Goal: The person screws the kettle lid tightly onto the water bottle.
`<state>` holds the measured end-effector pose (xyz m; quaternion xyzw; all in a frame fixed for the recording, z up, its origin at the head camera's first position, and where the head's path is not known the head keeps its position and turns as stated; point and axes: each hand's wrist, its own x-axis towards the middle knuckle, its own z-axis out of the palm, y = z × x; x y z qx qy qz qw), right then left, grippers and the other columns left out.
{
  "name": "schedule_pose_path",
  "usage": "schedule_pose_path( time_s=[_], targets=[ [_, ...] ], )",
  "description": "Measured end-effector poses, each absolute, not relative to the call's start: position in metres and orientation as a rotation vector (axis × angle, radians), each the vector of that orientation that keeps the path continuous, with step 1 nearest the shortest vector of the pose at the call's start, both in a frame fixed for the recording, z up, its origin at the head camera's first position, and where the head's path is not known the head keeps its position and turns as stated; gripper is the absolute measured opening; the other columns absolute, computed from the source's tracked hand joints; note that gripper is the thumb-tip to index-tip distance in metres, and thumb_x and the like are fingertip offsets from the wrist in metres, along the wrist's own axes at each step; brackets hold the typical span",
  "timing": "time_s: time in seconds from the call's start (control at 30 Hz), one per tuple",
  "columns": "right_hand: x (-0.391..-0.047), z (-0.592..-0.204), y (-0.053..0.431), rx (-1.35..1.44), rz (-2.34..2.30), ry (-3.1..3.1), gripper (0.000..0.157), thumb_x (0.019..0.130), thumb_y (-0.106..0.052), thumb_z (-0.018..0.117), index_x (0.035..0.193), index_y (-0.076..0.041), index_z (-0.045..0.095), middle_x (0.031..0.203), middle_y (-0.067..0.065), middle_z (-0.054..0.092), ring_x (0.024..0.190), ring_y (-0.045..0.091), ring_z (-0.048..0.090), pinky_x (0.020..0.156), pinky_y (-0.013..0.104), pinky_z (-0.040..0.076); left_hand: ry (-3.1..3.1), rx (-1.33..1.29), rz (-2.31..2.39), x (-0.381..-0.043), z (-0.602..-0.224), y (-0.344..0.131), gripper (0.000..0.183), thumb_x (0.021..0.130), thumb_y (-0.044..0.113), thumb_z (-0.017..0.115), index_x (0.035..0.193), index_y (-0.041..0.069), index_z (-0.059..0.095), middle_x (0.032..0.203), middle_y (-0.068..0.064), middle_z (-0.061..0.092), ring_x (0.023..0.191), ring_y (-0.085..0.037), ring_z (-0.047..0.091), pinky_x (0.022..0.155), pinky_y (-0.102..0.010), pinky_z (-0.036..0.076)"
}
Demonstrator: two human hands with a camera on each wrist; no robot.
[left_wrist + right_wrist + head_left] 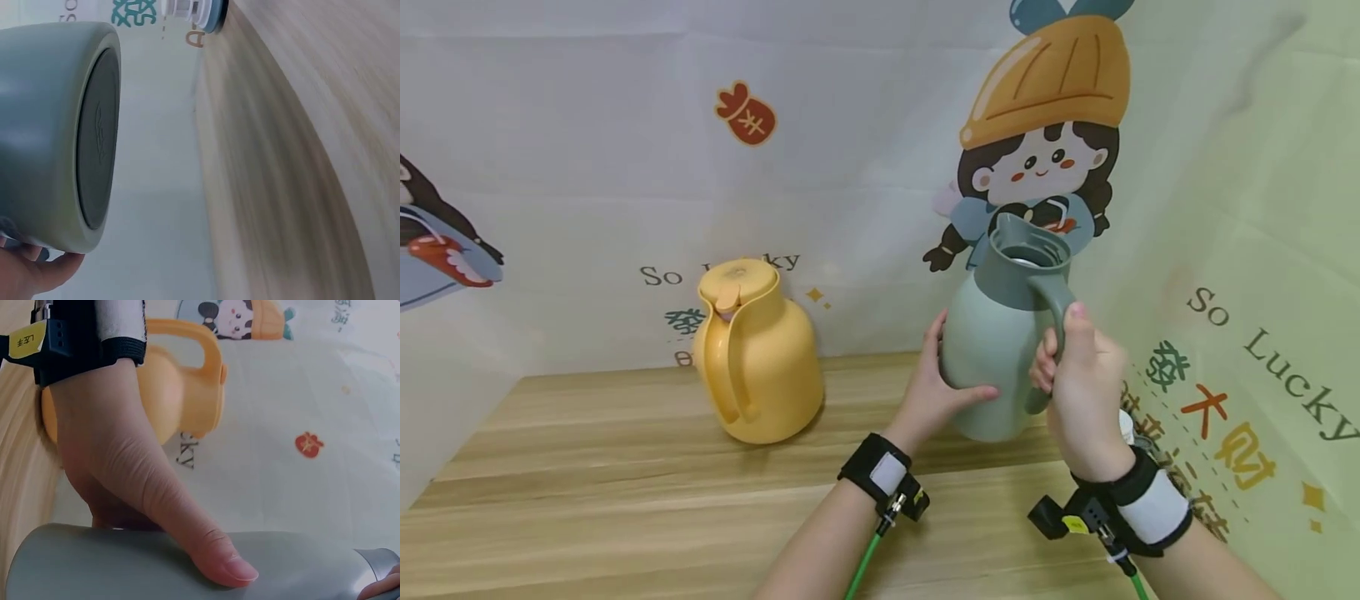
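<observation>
A pale green vacuum jug (992,350) with a darker grey-green collar and spout is raised off the table; its dark round base (100,137) shows in the left wrist view. Its mouth is uncovered. My right hand (1086,383) grips the handle (1054,296), thumb on top. From the other side my left hand (943,383) holds the body low down, thumb across the front. A white and blue-grey stopper-like piece (194,11) is on the table in the left wrist view; my right wrist mostly hides it in the head view.
To the left, a yellow jug (775,358) with its lid on stands on the wooden table (625,500). A printed cloth (865,167) hangs behind the table and along its right side. Green cables (862,567) run from both wrist straps.
</observation>
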<state>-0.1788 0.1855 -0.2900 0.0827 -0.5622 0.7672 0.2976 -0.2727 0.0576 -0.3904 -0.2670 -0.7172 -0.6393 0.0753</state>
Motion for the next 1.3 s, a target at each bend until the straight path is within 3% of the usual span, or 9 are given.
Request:
schedule_pose_path(
  time_s=[0.13,0.33,0.67,0.77,1.0,1.3],
  targets=[
    [-0.171,-0.286,0.176,0.248,2.053,-1.513,0.048,0.099,-0.028,0.043,0.06,0.0,0.04,0.049,0.003,0.035,0.043,0.013,0.032,0.04,0.02,0.03,-2.154,-0.819,-1.873,-0.267,-0.387,0.045,0.109,0.064,0.016,0.085,0.144,0.028,0.012,0.137,-0.006,0.03,0.119,-0.024,0.037,0.092,-0.049,0.036],
    [-0.154,-0.284,0.163,0.281,2.076,-1.531,0.048,0.1,-0.026,0.042,0.06,0.001,0.039,0.05,0.004,0.033,0.043,0.014,0.031,0.04,0.022,0.029,-2.131,-0.831,-1.894,-0.252,-0.384,0.028,0.111,0.06,0.015,0.086,0.141,0.038,0.014,0.134,-0.003,0.032,0.116,-0.023,0.04,0.089,-0.047,0.039],
    [-0.127,-0.287,0.143,0.326,2.131,-1.541,0.046,0.1,-0.022,0.04,0.06,-0.001,0.042,0.049,0.004,0.034,0.041,0.014,0.031,0.038,0.024,0.029,-2.15,-0.883,-1.926,-0.224,-0.38,-0.002,0.113,0.055,0.032,0.089,0.139,0.037,0.014,0.133,-0.006,0.031,0.113,-0.027,0.042,0.087,-0.047,0.041],
    [-0.121,-0.292,0.137,0.344,2.143,-1.533,0.045,0.1,-0.02,0.04,0.059,-0.001,0.042,0.049,0.004,0.035,0.041,0.014,0.031,0.037,0.025,0.027,-2.179,-0.897,-1.942,-0.211,-0.374,-0.011,0.113,0.056,0.028,0.089,0.141,0.031,0.013,0.134,-0.008,0.03,0.114,-0.029,0.041,0.088,-0.048,0.04],
    [-0.11,-0.309,0.127,0.441,2.155,-1.523,0.042,0.1,-0.013,0.036,0.061,-0.001,0.042,0.05,0.005,0.035,0.04,0.015,0.03,0.035,0.029,0.021,-2.17,-0.921,-1.903,-0.203,-0.394,-0.024,0.115,0.054,0.019,0.09,0.14,0.035,0.015,0.136,0.005,0.031,0.116,-0.02,0.04,0.09,-0.048,0.037],
    [-0.097,-0.332,0.112,0.47,2.092,-1.544,0.041,0.1,-0.006,0.032,0.06,-0.001,0.039,0.048,0.004,0.034,0.037,0.014,0.03,0.031,0.028,0.021,-2.214,-0.971,-1.88,-0.194,-0.41,-0.038,0.122,0.052,0.01,0.089,0.143,0.03,0.011,0.141,0.004,0.027,0.122,-0.02,0.035,0.096,-0.051,0.03]
  ],
)
